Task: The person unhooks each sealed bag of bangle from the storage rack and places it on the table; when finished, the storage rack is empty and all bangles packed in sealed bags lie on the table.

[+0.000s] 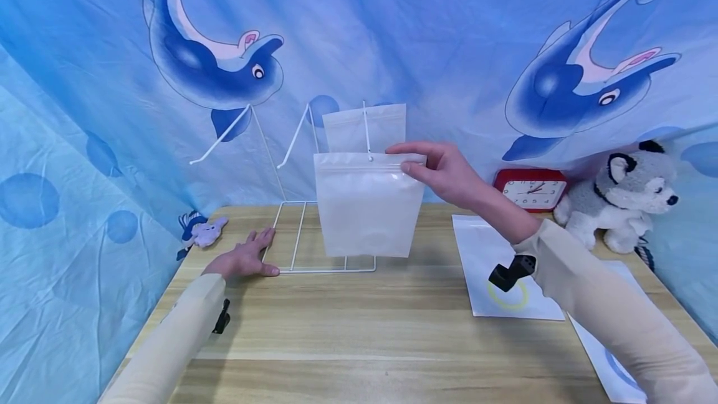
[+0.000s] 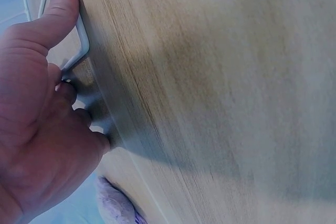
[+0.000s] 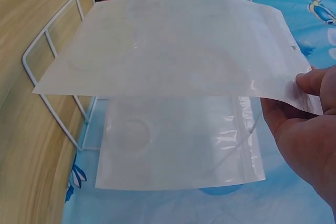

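My right hand point(image 1: 443, 170) pinches the top right corner of a white zip bag point(image 1: 370, 211) between thumb and fingers. The bag's top edge is at the front tip of a hook on the white wire rack point(image 1: 295, 235); I cannot tell whether the tip passes through it. Farther back on that hook hangs a second white zip bag point(image 3: 178, 145), partly hidden by the first. My left hand point(image 1: 247, 257) rests on the front left corner of the rack's base, its thumb along the front wire and its fingers spread over the side wire.
Two other hooks of the rack carry nothing. White bags with a yellow ring point(image 1: 507, 295) and a blue ring point(image 1: 622, 366) lie at the right. Behind them are a red clock point(image 1: 530, 189) and a plush husky point(image 1: 617, 198). A purple plush toy point(image 1: 206, 232) lies back left.
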Demonstrator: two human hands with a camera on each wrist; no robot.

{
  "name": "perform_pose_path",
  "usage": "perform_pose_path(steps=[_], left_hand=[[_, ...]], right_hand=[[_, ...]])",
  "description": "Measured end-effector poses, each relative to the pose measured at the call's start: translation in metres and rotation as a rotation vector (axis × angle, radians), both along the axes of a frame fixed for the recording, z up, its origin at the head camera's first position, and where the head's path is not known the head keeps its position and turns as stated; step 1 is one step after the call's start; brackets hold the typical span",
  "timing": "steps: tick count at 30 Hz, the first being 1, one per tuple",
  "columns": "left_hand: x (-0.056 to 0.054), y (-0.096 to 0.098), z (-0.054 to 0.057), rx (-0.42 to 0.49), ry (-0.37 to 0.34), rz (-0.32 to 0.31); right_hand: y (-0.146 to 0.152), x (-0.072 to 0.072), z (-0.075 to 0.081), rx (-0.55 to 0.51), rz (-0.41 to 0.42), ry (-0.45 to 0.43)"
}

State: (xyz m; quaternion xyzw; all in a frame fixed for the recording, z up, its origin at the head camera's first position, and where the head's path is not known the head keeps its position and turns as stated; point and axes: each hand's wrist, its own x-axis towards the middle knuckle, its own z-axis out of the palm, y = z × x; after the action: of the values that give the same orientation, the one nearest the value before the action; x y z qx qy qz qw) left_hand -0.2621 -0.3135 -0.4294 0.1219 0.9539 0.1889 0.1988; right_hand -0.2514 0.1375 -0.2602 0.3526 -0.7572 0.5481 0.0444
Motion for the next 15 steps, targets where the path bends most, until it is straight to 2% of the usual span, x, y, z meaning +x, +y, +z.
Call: perform_pose_path(steps=[6,11,15], left_hand=[[0.002,-0.001,-0.004,0.017,-0.006,0.001],[-0.001,-0.002,-0.006,0.016,0.003,-0.006],[-0.004,-0.001,-0.005,0.026,0.006,-0.014]], right_hand=[[0.006,0.013,0.000,-0.024,0.014,-0.029],[0.021,0.023,-0.002,0.052,-0.073,-0.028],[0.036,0.027,-0.011,0.104,-0.109,-0.028]])
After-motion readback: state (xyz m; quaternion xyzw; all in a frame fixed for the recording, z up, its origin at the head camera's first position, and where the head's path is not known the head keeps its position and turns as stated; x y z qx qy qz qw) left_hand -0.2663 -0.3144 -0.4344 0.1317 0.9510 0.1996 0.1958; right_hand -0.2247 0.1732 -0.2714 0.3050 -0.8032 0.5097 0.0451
